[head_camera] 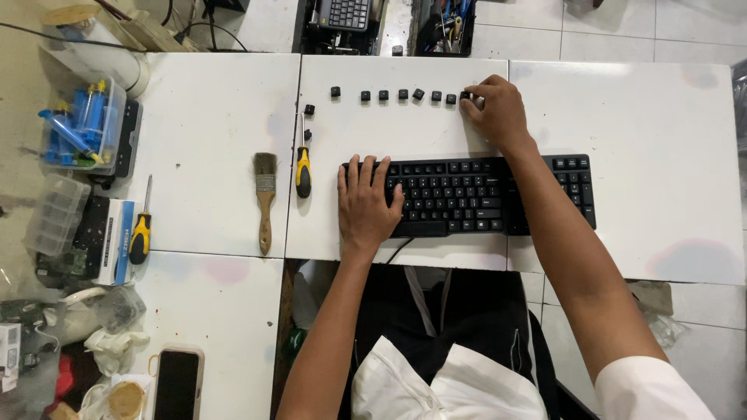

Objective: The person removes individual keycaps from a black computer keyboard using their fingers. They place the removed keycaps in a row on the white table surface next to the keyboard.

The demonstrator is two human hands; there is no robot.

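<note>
On the white tabletop (pixel 638 124), a yellow-handled screwdriver (pixel 303 167) and wooden brush (pixel 265 198) lie at nine o'clock of the black plastic keyboard (pixel 467 194). The left hand (pixel 366 206) rests flat on it, fingers apart. The right hand (pixel 498 109), at twelve o'clock, pinches the last loose black keycap (pixel 464 96) in the row.

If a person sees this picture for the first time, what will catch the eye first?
Probably the black keyboard at the table's middle, with the left hand resting flat on its left end. Next, the row of loose black keycaps beyond it, where the right hand touches the rightmost one.
</note>
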